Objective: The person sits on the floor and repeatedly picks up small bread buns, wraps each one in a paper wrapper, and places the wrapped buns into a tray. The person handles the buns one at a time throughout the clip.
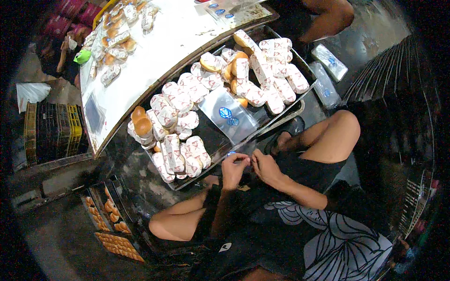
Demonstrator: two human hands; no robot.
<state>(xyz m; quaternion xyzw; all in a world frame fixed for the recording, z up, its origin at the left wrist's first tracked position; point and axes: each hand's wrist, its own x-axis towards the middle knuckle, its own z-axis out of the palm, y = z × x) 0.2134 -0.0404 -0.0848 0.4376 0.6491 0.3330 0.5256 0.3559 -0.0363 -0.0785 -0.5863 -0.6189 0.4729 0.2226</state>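
My left hand (235, 169) and my right hand (265, 167) meet over my lap, just past the near edge of a dark metal tray (197, 181). Between their fingertips appears a clear plastic bag (242, 149) with a blue printed mark, its lower part hard to make out. Inside the tray, buns in white paper wrappers with red print (171, 154) lie heaped at the left, and more wrapped buns (267, 70) at the right. A stack of clear plastic bags (228, 114) with blue marks rests between the heaps, across the tray's middle.
Beyond the tray stands a white table (151, 59) with bagged buns (117, 38). Packs of clear bags (325, 84) lie on the floor at right. Stacked crates (52, 130) stand left, and trays of unwrapped buns (117, 246) lower left. Another person's leg (328, 21) is at the top.
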